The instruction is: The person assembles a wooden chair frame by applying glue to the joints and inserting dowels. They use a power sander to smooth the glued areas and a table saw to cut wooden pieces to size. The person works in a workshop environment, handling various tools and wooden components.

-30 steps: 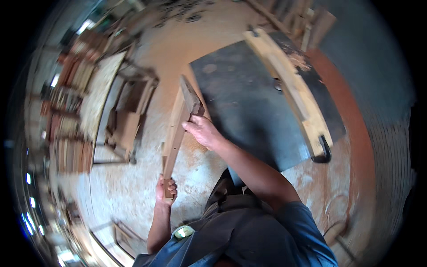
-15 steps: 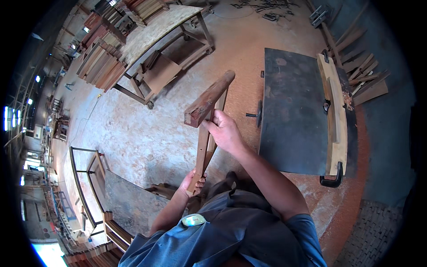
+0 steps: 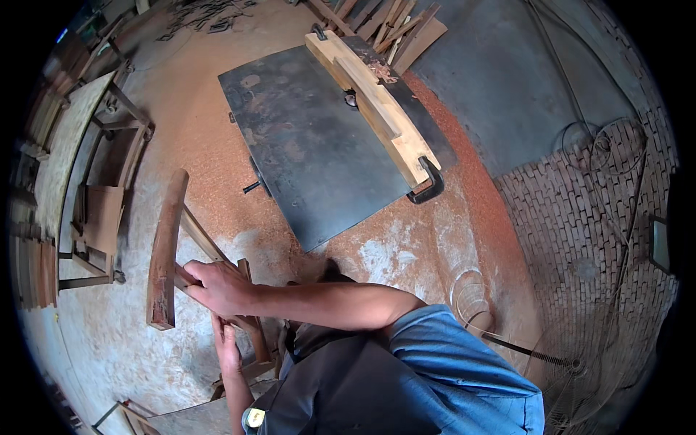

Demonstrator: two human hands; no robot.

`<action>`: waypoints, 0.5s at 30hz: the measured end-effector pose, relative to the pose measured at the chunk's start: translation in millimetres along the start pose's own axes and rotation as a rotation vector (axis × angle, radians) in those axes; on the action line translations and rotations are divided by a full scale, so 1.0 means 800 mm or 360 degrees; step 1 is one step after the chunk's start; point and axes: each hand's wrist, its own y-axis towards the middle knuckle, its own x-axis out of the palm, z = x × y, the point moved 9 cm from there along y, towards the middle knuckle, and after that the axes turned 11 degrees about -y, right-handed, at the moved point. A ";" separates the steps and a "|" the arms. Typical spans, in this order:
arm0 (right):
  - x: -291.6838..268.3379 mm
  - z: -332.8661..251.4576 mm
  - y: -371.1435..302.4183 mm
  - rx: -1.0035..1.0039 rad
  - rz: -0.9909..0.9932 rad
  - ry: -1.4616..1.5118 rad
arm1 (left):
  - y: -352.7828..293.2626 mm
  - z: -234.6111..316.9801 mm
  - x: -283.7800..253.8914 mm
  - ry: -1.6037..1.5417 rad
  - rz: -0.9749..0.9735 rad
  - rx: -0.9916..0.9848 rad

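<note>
A wooden frame with a thick, reddish-brown bar (image 3: 167, 254) and thinner rails hangs in front of me, left of the middle. My right hand (image 3: 221, 288) is closed round a rail close to the thick bar, its forearm reaching across from the right. Below it, my left hand (image 3: 228, 348) grips the frame's lower part; some of its fingers are hidden behind the rail and my right arm. A pale rail (image 3: 203, 235) slants down from the bar toward a darker crosspiece (image 3: 254, 333). The frame is tilted and clear of the machine.
Ahead stands a machine table (image 3: 312, 159) with a dark metal top. A pale wooden fence (image 3: 377, 109) is fixed across it by a black clamp (image 3: 426, 181), with a round cutter (image 3: 351, 98) beside it. A wheeled workbench (image 3: 69, 167) stands left, a wire-caged fan (image 3: 580, 362) at lower right.
My view has swung right, bringing the machine table to the middle and the fan into sight. The frame has turned in my hands, its thick bar now nearly upright at the left.
</note>
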 end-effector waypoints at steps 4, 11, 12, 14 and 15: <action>0.014 0.004 -0.001 0.0050 0.0104 0.0000 | 0.019 0.045 0.033 0.0322 0.0037 0.0064; -0.017 -0.004 -0.031 0.0072 -0.0228 0.0104 | 0.004 0.032 0.064 0.0387 0.0343 -0.0019; -0.026 -0.002 -0.038 0.0063 -0.0299 0.0093 | -0.003 0.028 0.071 0.0449 0.0342 0.0059; -0.039 0.010 -0.050 0.0069 -0.0341 0.0155 | -0.019 0.016 0.076 0.0393 0.0456 0.0243; -0.052 0.015 -0.055 0.0053 -0.0336 0.0169 | -0.028 0.008 0.080 0.0436 0.0458 0.0230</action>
